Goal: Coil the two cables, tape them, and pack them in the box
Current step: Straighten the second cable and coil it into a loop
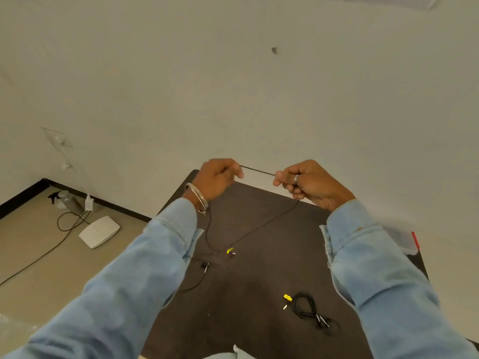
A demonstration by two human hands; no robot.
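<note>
My left hand (217,180) and my right hand (305,181) are raised above the far edge of the dark table (246,281). Both pinch a thin black cable (256,170) stretched taut between them. From each hand the cable hangs down to the tabletop, where its yellow-tagged plug (230,251) and a second black plug (205,267) lie. A second black cable (307,307), coiled and with a yellow tag, lies on the table near my right forearm. A clear plastic box (404,240) with a red part peeks out behind my right sleeve.
The table stands against a white wall. On the floor to the left are a white flat device (99,231), a grey spray bottle (68,202) and a dark cord (46,255). A pale scrap (239,352) lies at the table's near edge.
</note>
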